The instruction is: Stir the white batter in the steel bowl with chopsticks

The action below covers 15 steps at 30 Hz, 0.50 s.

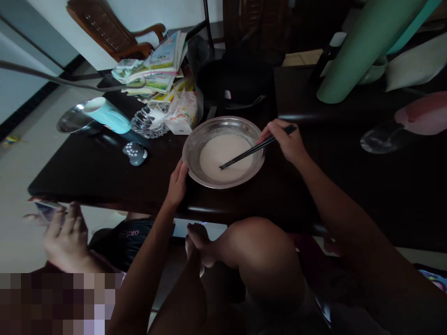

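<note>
The right hand (286, 142) was closed around a pair of dark chopsticks (256, 148), with the fingers pressed near their top end. The chopsticks leaned down over the side of a round metal bowl (223, 185), and their tips were at the white mix (226, 156) in it. The left hand (177, 184) was on the left side of the bowl, with its fingers against the rim. I cannot tell if its thumb pinched the rim.

The bowl sat on a dark, shiny table (87, 172), close to the edge by the person's knees. Just behind the bowl, to the left, was a pack of tissues (183, 114). Beside the pack was a clear glass dish (148, 123). Next came a light blue cup (108, 115), tipped over to one side, and a shiny metal pan (71, 120). A small gray thing with white dots (135, 153) lay in front of the glass dish. A pile of books (157, 70) was farther back. On the right, a tall green tube (356, 56) leaned, and a pink thing (422, 114) was near it.
</note>
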Tool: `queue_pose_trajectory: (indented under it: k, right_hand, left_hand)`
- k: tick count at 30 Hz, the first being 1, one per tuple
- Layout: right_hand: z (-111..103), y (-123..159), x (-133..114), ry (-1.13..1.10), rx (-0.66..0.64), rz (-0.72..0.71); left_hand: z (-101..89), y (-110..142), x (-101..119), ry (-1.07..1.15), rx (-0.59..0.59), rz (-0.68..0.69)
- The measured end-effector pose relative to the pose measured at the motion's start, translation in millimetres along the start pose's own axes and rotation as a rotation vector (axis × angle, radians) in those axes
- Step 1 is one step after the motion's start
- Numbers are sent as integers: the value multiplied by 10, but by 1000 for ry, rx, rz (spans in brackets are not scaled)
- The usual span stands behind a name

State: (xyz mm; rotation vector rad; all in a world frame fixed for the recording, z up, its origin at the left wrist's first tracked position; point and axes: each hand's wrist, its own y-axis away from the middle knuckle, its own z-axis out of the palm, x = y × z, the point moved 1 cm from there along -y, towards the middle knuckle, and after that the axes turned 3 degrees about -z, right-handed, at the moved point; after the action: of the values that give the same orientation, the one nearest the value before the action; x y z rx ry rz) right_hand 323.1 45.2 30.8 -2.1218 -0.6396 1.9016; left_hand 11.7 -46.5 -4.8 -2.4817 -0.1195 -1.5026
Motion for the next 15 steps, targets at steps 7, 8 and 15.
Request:
queue_pose_trajectory:
  k: [7,8,15]
  right_hand:
    - [-101,-41,6,40,83,-31]
    - [-149,-59,29,20,130,-19]
    - [-11,-6,-16,-6,-24,2]
  left_hand:
    - [-1,-10,-11,5,7,1]
    - [-1,-10,-11,7,5,2]
    - [-3,-13,-19,16,11,-3]
